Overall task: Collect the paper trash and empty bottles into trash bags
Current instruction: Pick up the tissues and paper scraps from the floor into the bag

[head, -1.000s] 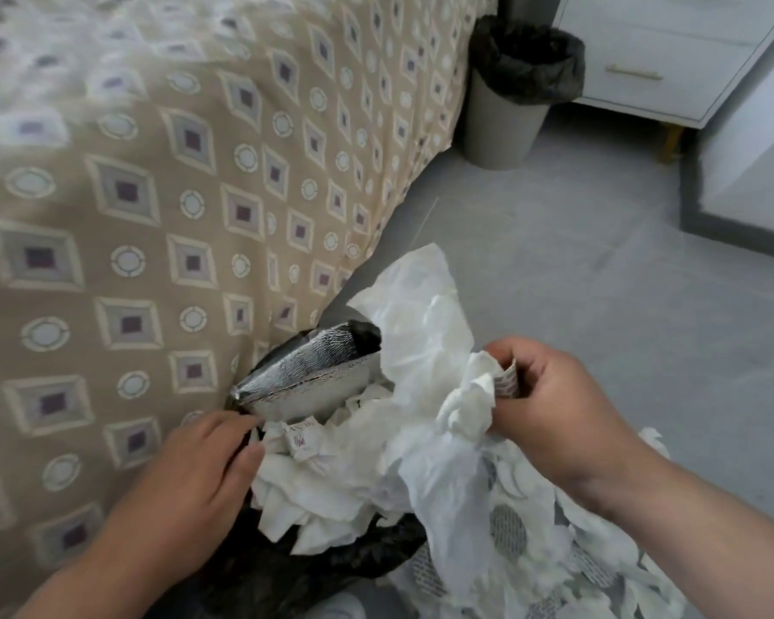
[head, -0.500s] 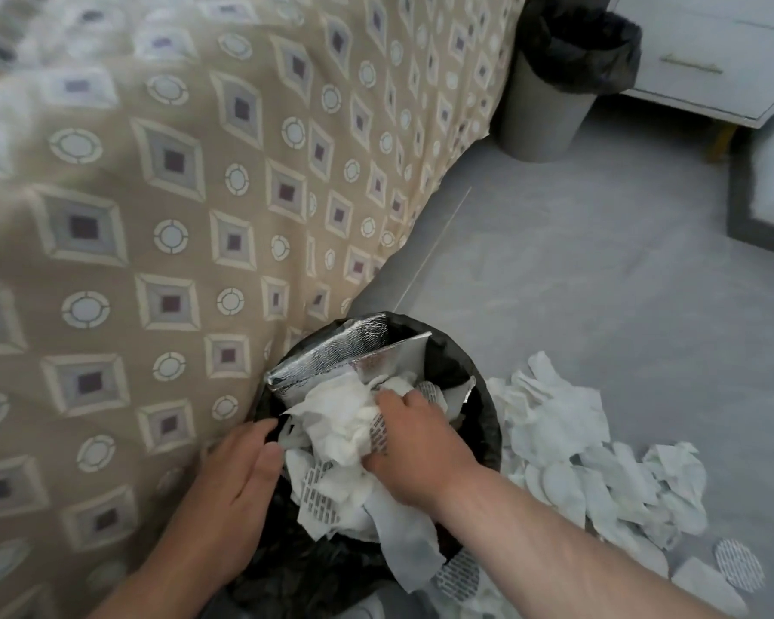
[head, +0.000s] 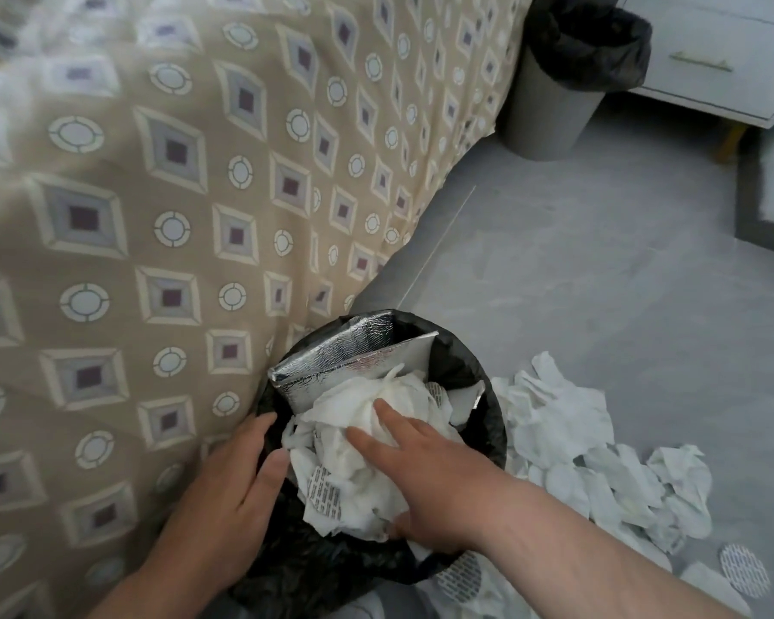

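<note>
A black trash bag (head: 488,422) stands open on the floor against the bed. It holds a silver foil pouch (head: 336,355) and a wad of white crumpled paper (head: 358,475). My right hand (head: 430,475) lies flat on that wad with fingers spread, pressing it down. My left hand (head: 238,489) rests on the bag's left rim, fingers extended along the edge. More white paper scraps (head: 577,444) lie loose on the floor to the right of the bag. No bottle is in view.
A bed with a beige diamond-patterned cover (head: 175,216) fills the left. A grey bin lined with a black bag (head: 559,96) stands at the back, next to a white drawer unit (head: 724,60). The floor (head: 599,283) is grey tile.
My right hand carried a bunch of white paper from above the bag down into it, let go and now lies flat on it. The left hand stayed at the rim.
</note>
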### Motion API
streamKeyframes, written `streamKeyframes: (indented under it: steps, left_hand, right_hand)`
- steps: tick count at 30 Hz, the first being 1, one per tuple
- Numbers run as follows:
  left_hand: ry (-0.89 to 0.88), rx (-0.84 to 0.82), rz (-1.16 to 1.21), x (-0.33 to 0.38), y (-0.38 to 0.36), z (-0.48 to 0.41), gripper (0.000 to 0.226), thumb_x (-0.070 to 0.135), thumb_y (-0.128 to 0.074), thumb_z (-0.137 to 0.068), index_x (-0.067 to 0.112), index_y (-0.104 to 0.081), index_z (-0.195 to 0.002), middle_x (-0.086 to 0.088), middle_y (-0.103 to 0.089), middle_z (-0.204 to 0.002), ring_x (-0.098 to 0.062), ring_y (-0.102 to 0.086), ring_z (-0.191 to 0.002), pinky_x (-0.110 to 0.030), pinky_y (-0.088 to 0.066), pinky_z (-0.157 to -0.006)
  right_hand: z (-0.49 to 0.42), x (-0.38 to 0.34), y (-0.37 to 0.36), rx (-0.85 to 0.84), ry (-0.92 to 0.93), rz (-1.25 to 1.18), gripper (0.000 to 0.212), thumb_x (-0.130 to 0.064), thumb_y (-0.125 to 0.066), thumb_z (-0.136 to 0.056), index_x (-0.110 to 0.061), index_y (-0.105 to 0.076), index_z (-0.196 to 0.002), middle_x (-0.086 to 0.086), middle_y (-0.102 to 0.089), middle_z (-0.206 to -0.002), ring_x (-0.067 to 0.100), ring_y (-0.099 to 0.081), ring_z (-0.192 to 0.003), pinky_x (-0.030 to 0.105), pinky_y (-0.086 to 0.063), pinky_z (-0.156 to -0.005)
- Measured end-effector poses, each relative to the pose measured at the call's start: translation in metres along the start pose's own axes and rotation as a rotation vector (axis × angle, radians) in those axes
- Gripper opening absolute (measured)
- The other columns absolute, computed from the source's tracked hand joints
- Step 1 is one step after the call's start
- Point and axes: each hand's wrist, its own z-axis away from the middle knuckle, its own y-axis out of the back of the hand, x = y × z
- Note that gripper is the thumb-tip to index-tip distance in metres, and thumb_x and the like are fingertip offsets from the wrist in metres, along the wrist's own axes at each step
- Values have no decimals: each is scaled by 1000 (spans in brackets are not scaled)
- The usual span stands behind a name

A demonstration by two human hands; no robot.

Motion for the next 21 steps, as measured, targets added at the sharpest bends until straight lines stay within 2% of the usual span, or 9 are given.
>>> streamKeyframes:
  steps: [2, 4, 7, 9, 12, 14, 17, 19, 21]
  left_hand:
    - [7, -15, -9, -2, 0, -1, 84, 71, -21, -73, 24, -37, -142, 7, -42, -144, 0, -33, -126, -22, -25, -102]
    - [9, -14, -7, -2, 1, -1, 86, 71, -19, -72, 24, -37, -142, 7, -42, -144, 0, -33, -126, -22, -25, -102]
    - [-6, -8, -32, 3, 2, -2, 84, 70, -20, -72, 26, -38, -142, 7, -42, -145, 2, -32, -125, -21, -25, -101]
    - [-8, -30, -75, 9, 6, -2, 85, 73, -18, -71, 32, -36, -142, 7, -36, -149, 3, -27, -130, -20, -22, -104]
    - [-51, -117, -301, 27, 15, 1, 90, 81, -4, -68, 40, -25, -145, 7, -28, -155, -6, -22, -141, -28, -25, -110]
    - [-141, -111, -408, 48, 24, -1, 88, 80, -4, -70, 39, -32, -143, 10, -40, -148, -11, -36, -136, -32, -35, -102]
    - [-313, -94, -300, 92, 37, -6, 80, 81, -13, -77, 33, -55, -125, 22, -55, -118, -9, -54, -113, -31, -42, -84]
    - [-422, -119, -251, 130, 35, -9, 71, 77, -18, -79, 33, -58, -118, 27, -54, -110, 0, -52, -104, -23, -40, -82]
    - [-529, -205, -230, 173, 24, -10, 62, 70, -22, -80, 34, -59, -114, 28, -54, -106, 8, -47, -98, -12, -36, -80]
  right_hand:
    - [-18, 5, -1, -15, -10, 38, 99, -32, -73, -81, -42, -3, -149, -2, 12, -161, 31, -16, -146, 52, -41, -104]
    - [-33, 11, -3, -18, -38, 42, 98, -33, -77, -77, -37, -12, -150, 4, 3, -162, 35, -25, -141, 53, -42, -103]
    - [-39, 19, -8, -17, -103, -32, 104, -45, -79, -71, -39, -12, -150, 4, 2, -161, 35, -21, -144, 53, -35, -109]
    - [-32, 21, -6, 5, -118, -112, 109, -53, -78, -68, -43, -5, -149, 1, 7, -162, 32, -14, -147, 52, -30, -113]
    - [-2, 19, 10, 63, -102, -170, 114, -62, -74, -68, -50, 7, -146, -7, 10, -162, 24, -10, -149, 46, -28, -115]
    - [31, 21, 22, 154, -71, -156, 104, -61, -69, -74, -50, 5, -147, -10, -1, -162, 19, -16, -147, 41, -30, -115]
    - [92, 35, 36, 314, -66, -173, 75, -53, -57, -88, -45, -12, -148, -14, -28, -152, 9, -32, -138, 30, -33, -112]
    - [133, 55, 40, 370, -140, -197, 63, -47, -53, -93, -41, -23, -147, -16, -36, -148, 4, -35, -133, 20, -28, -108]
    - [167, 82, 36, 438, -263, -267, 56, -42, -55, -93, -37, -32, -144, -13, -43, -143, 4, -43, -125, 18, -32, -102]
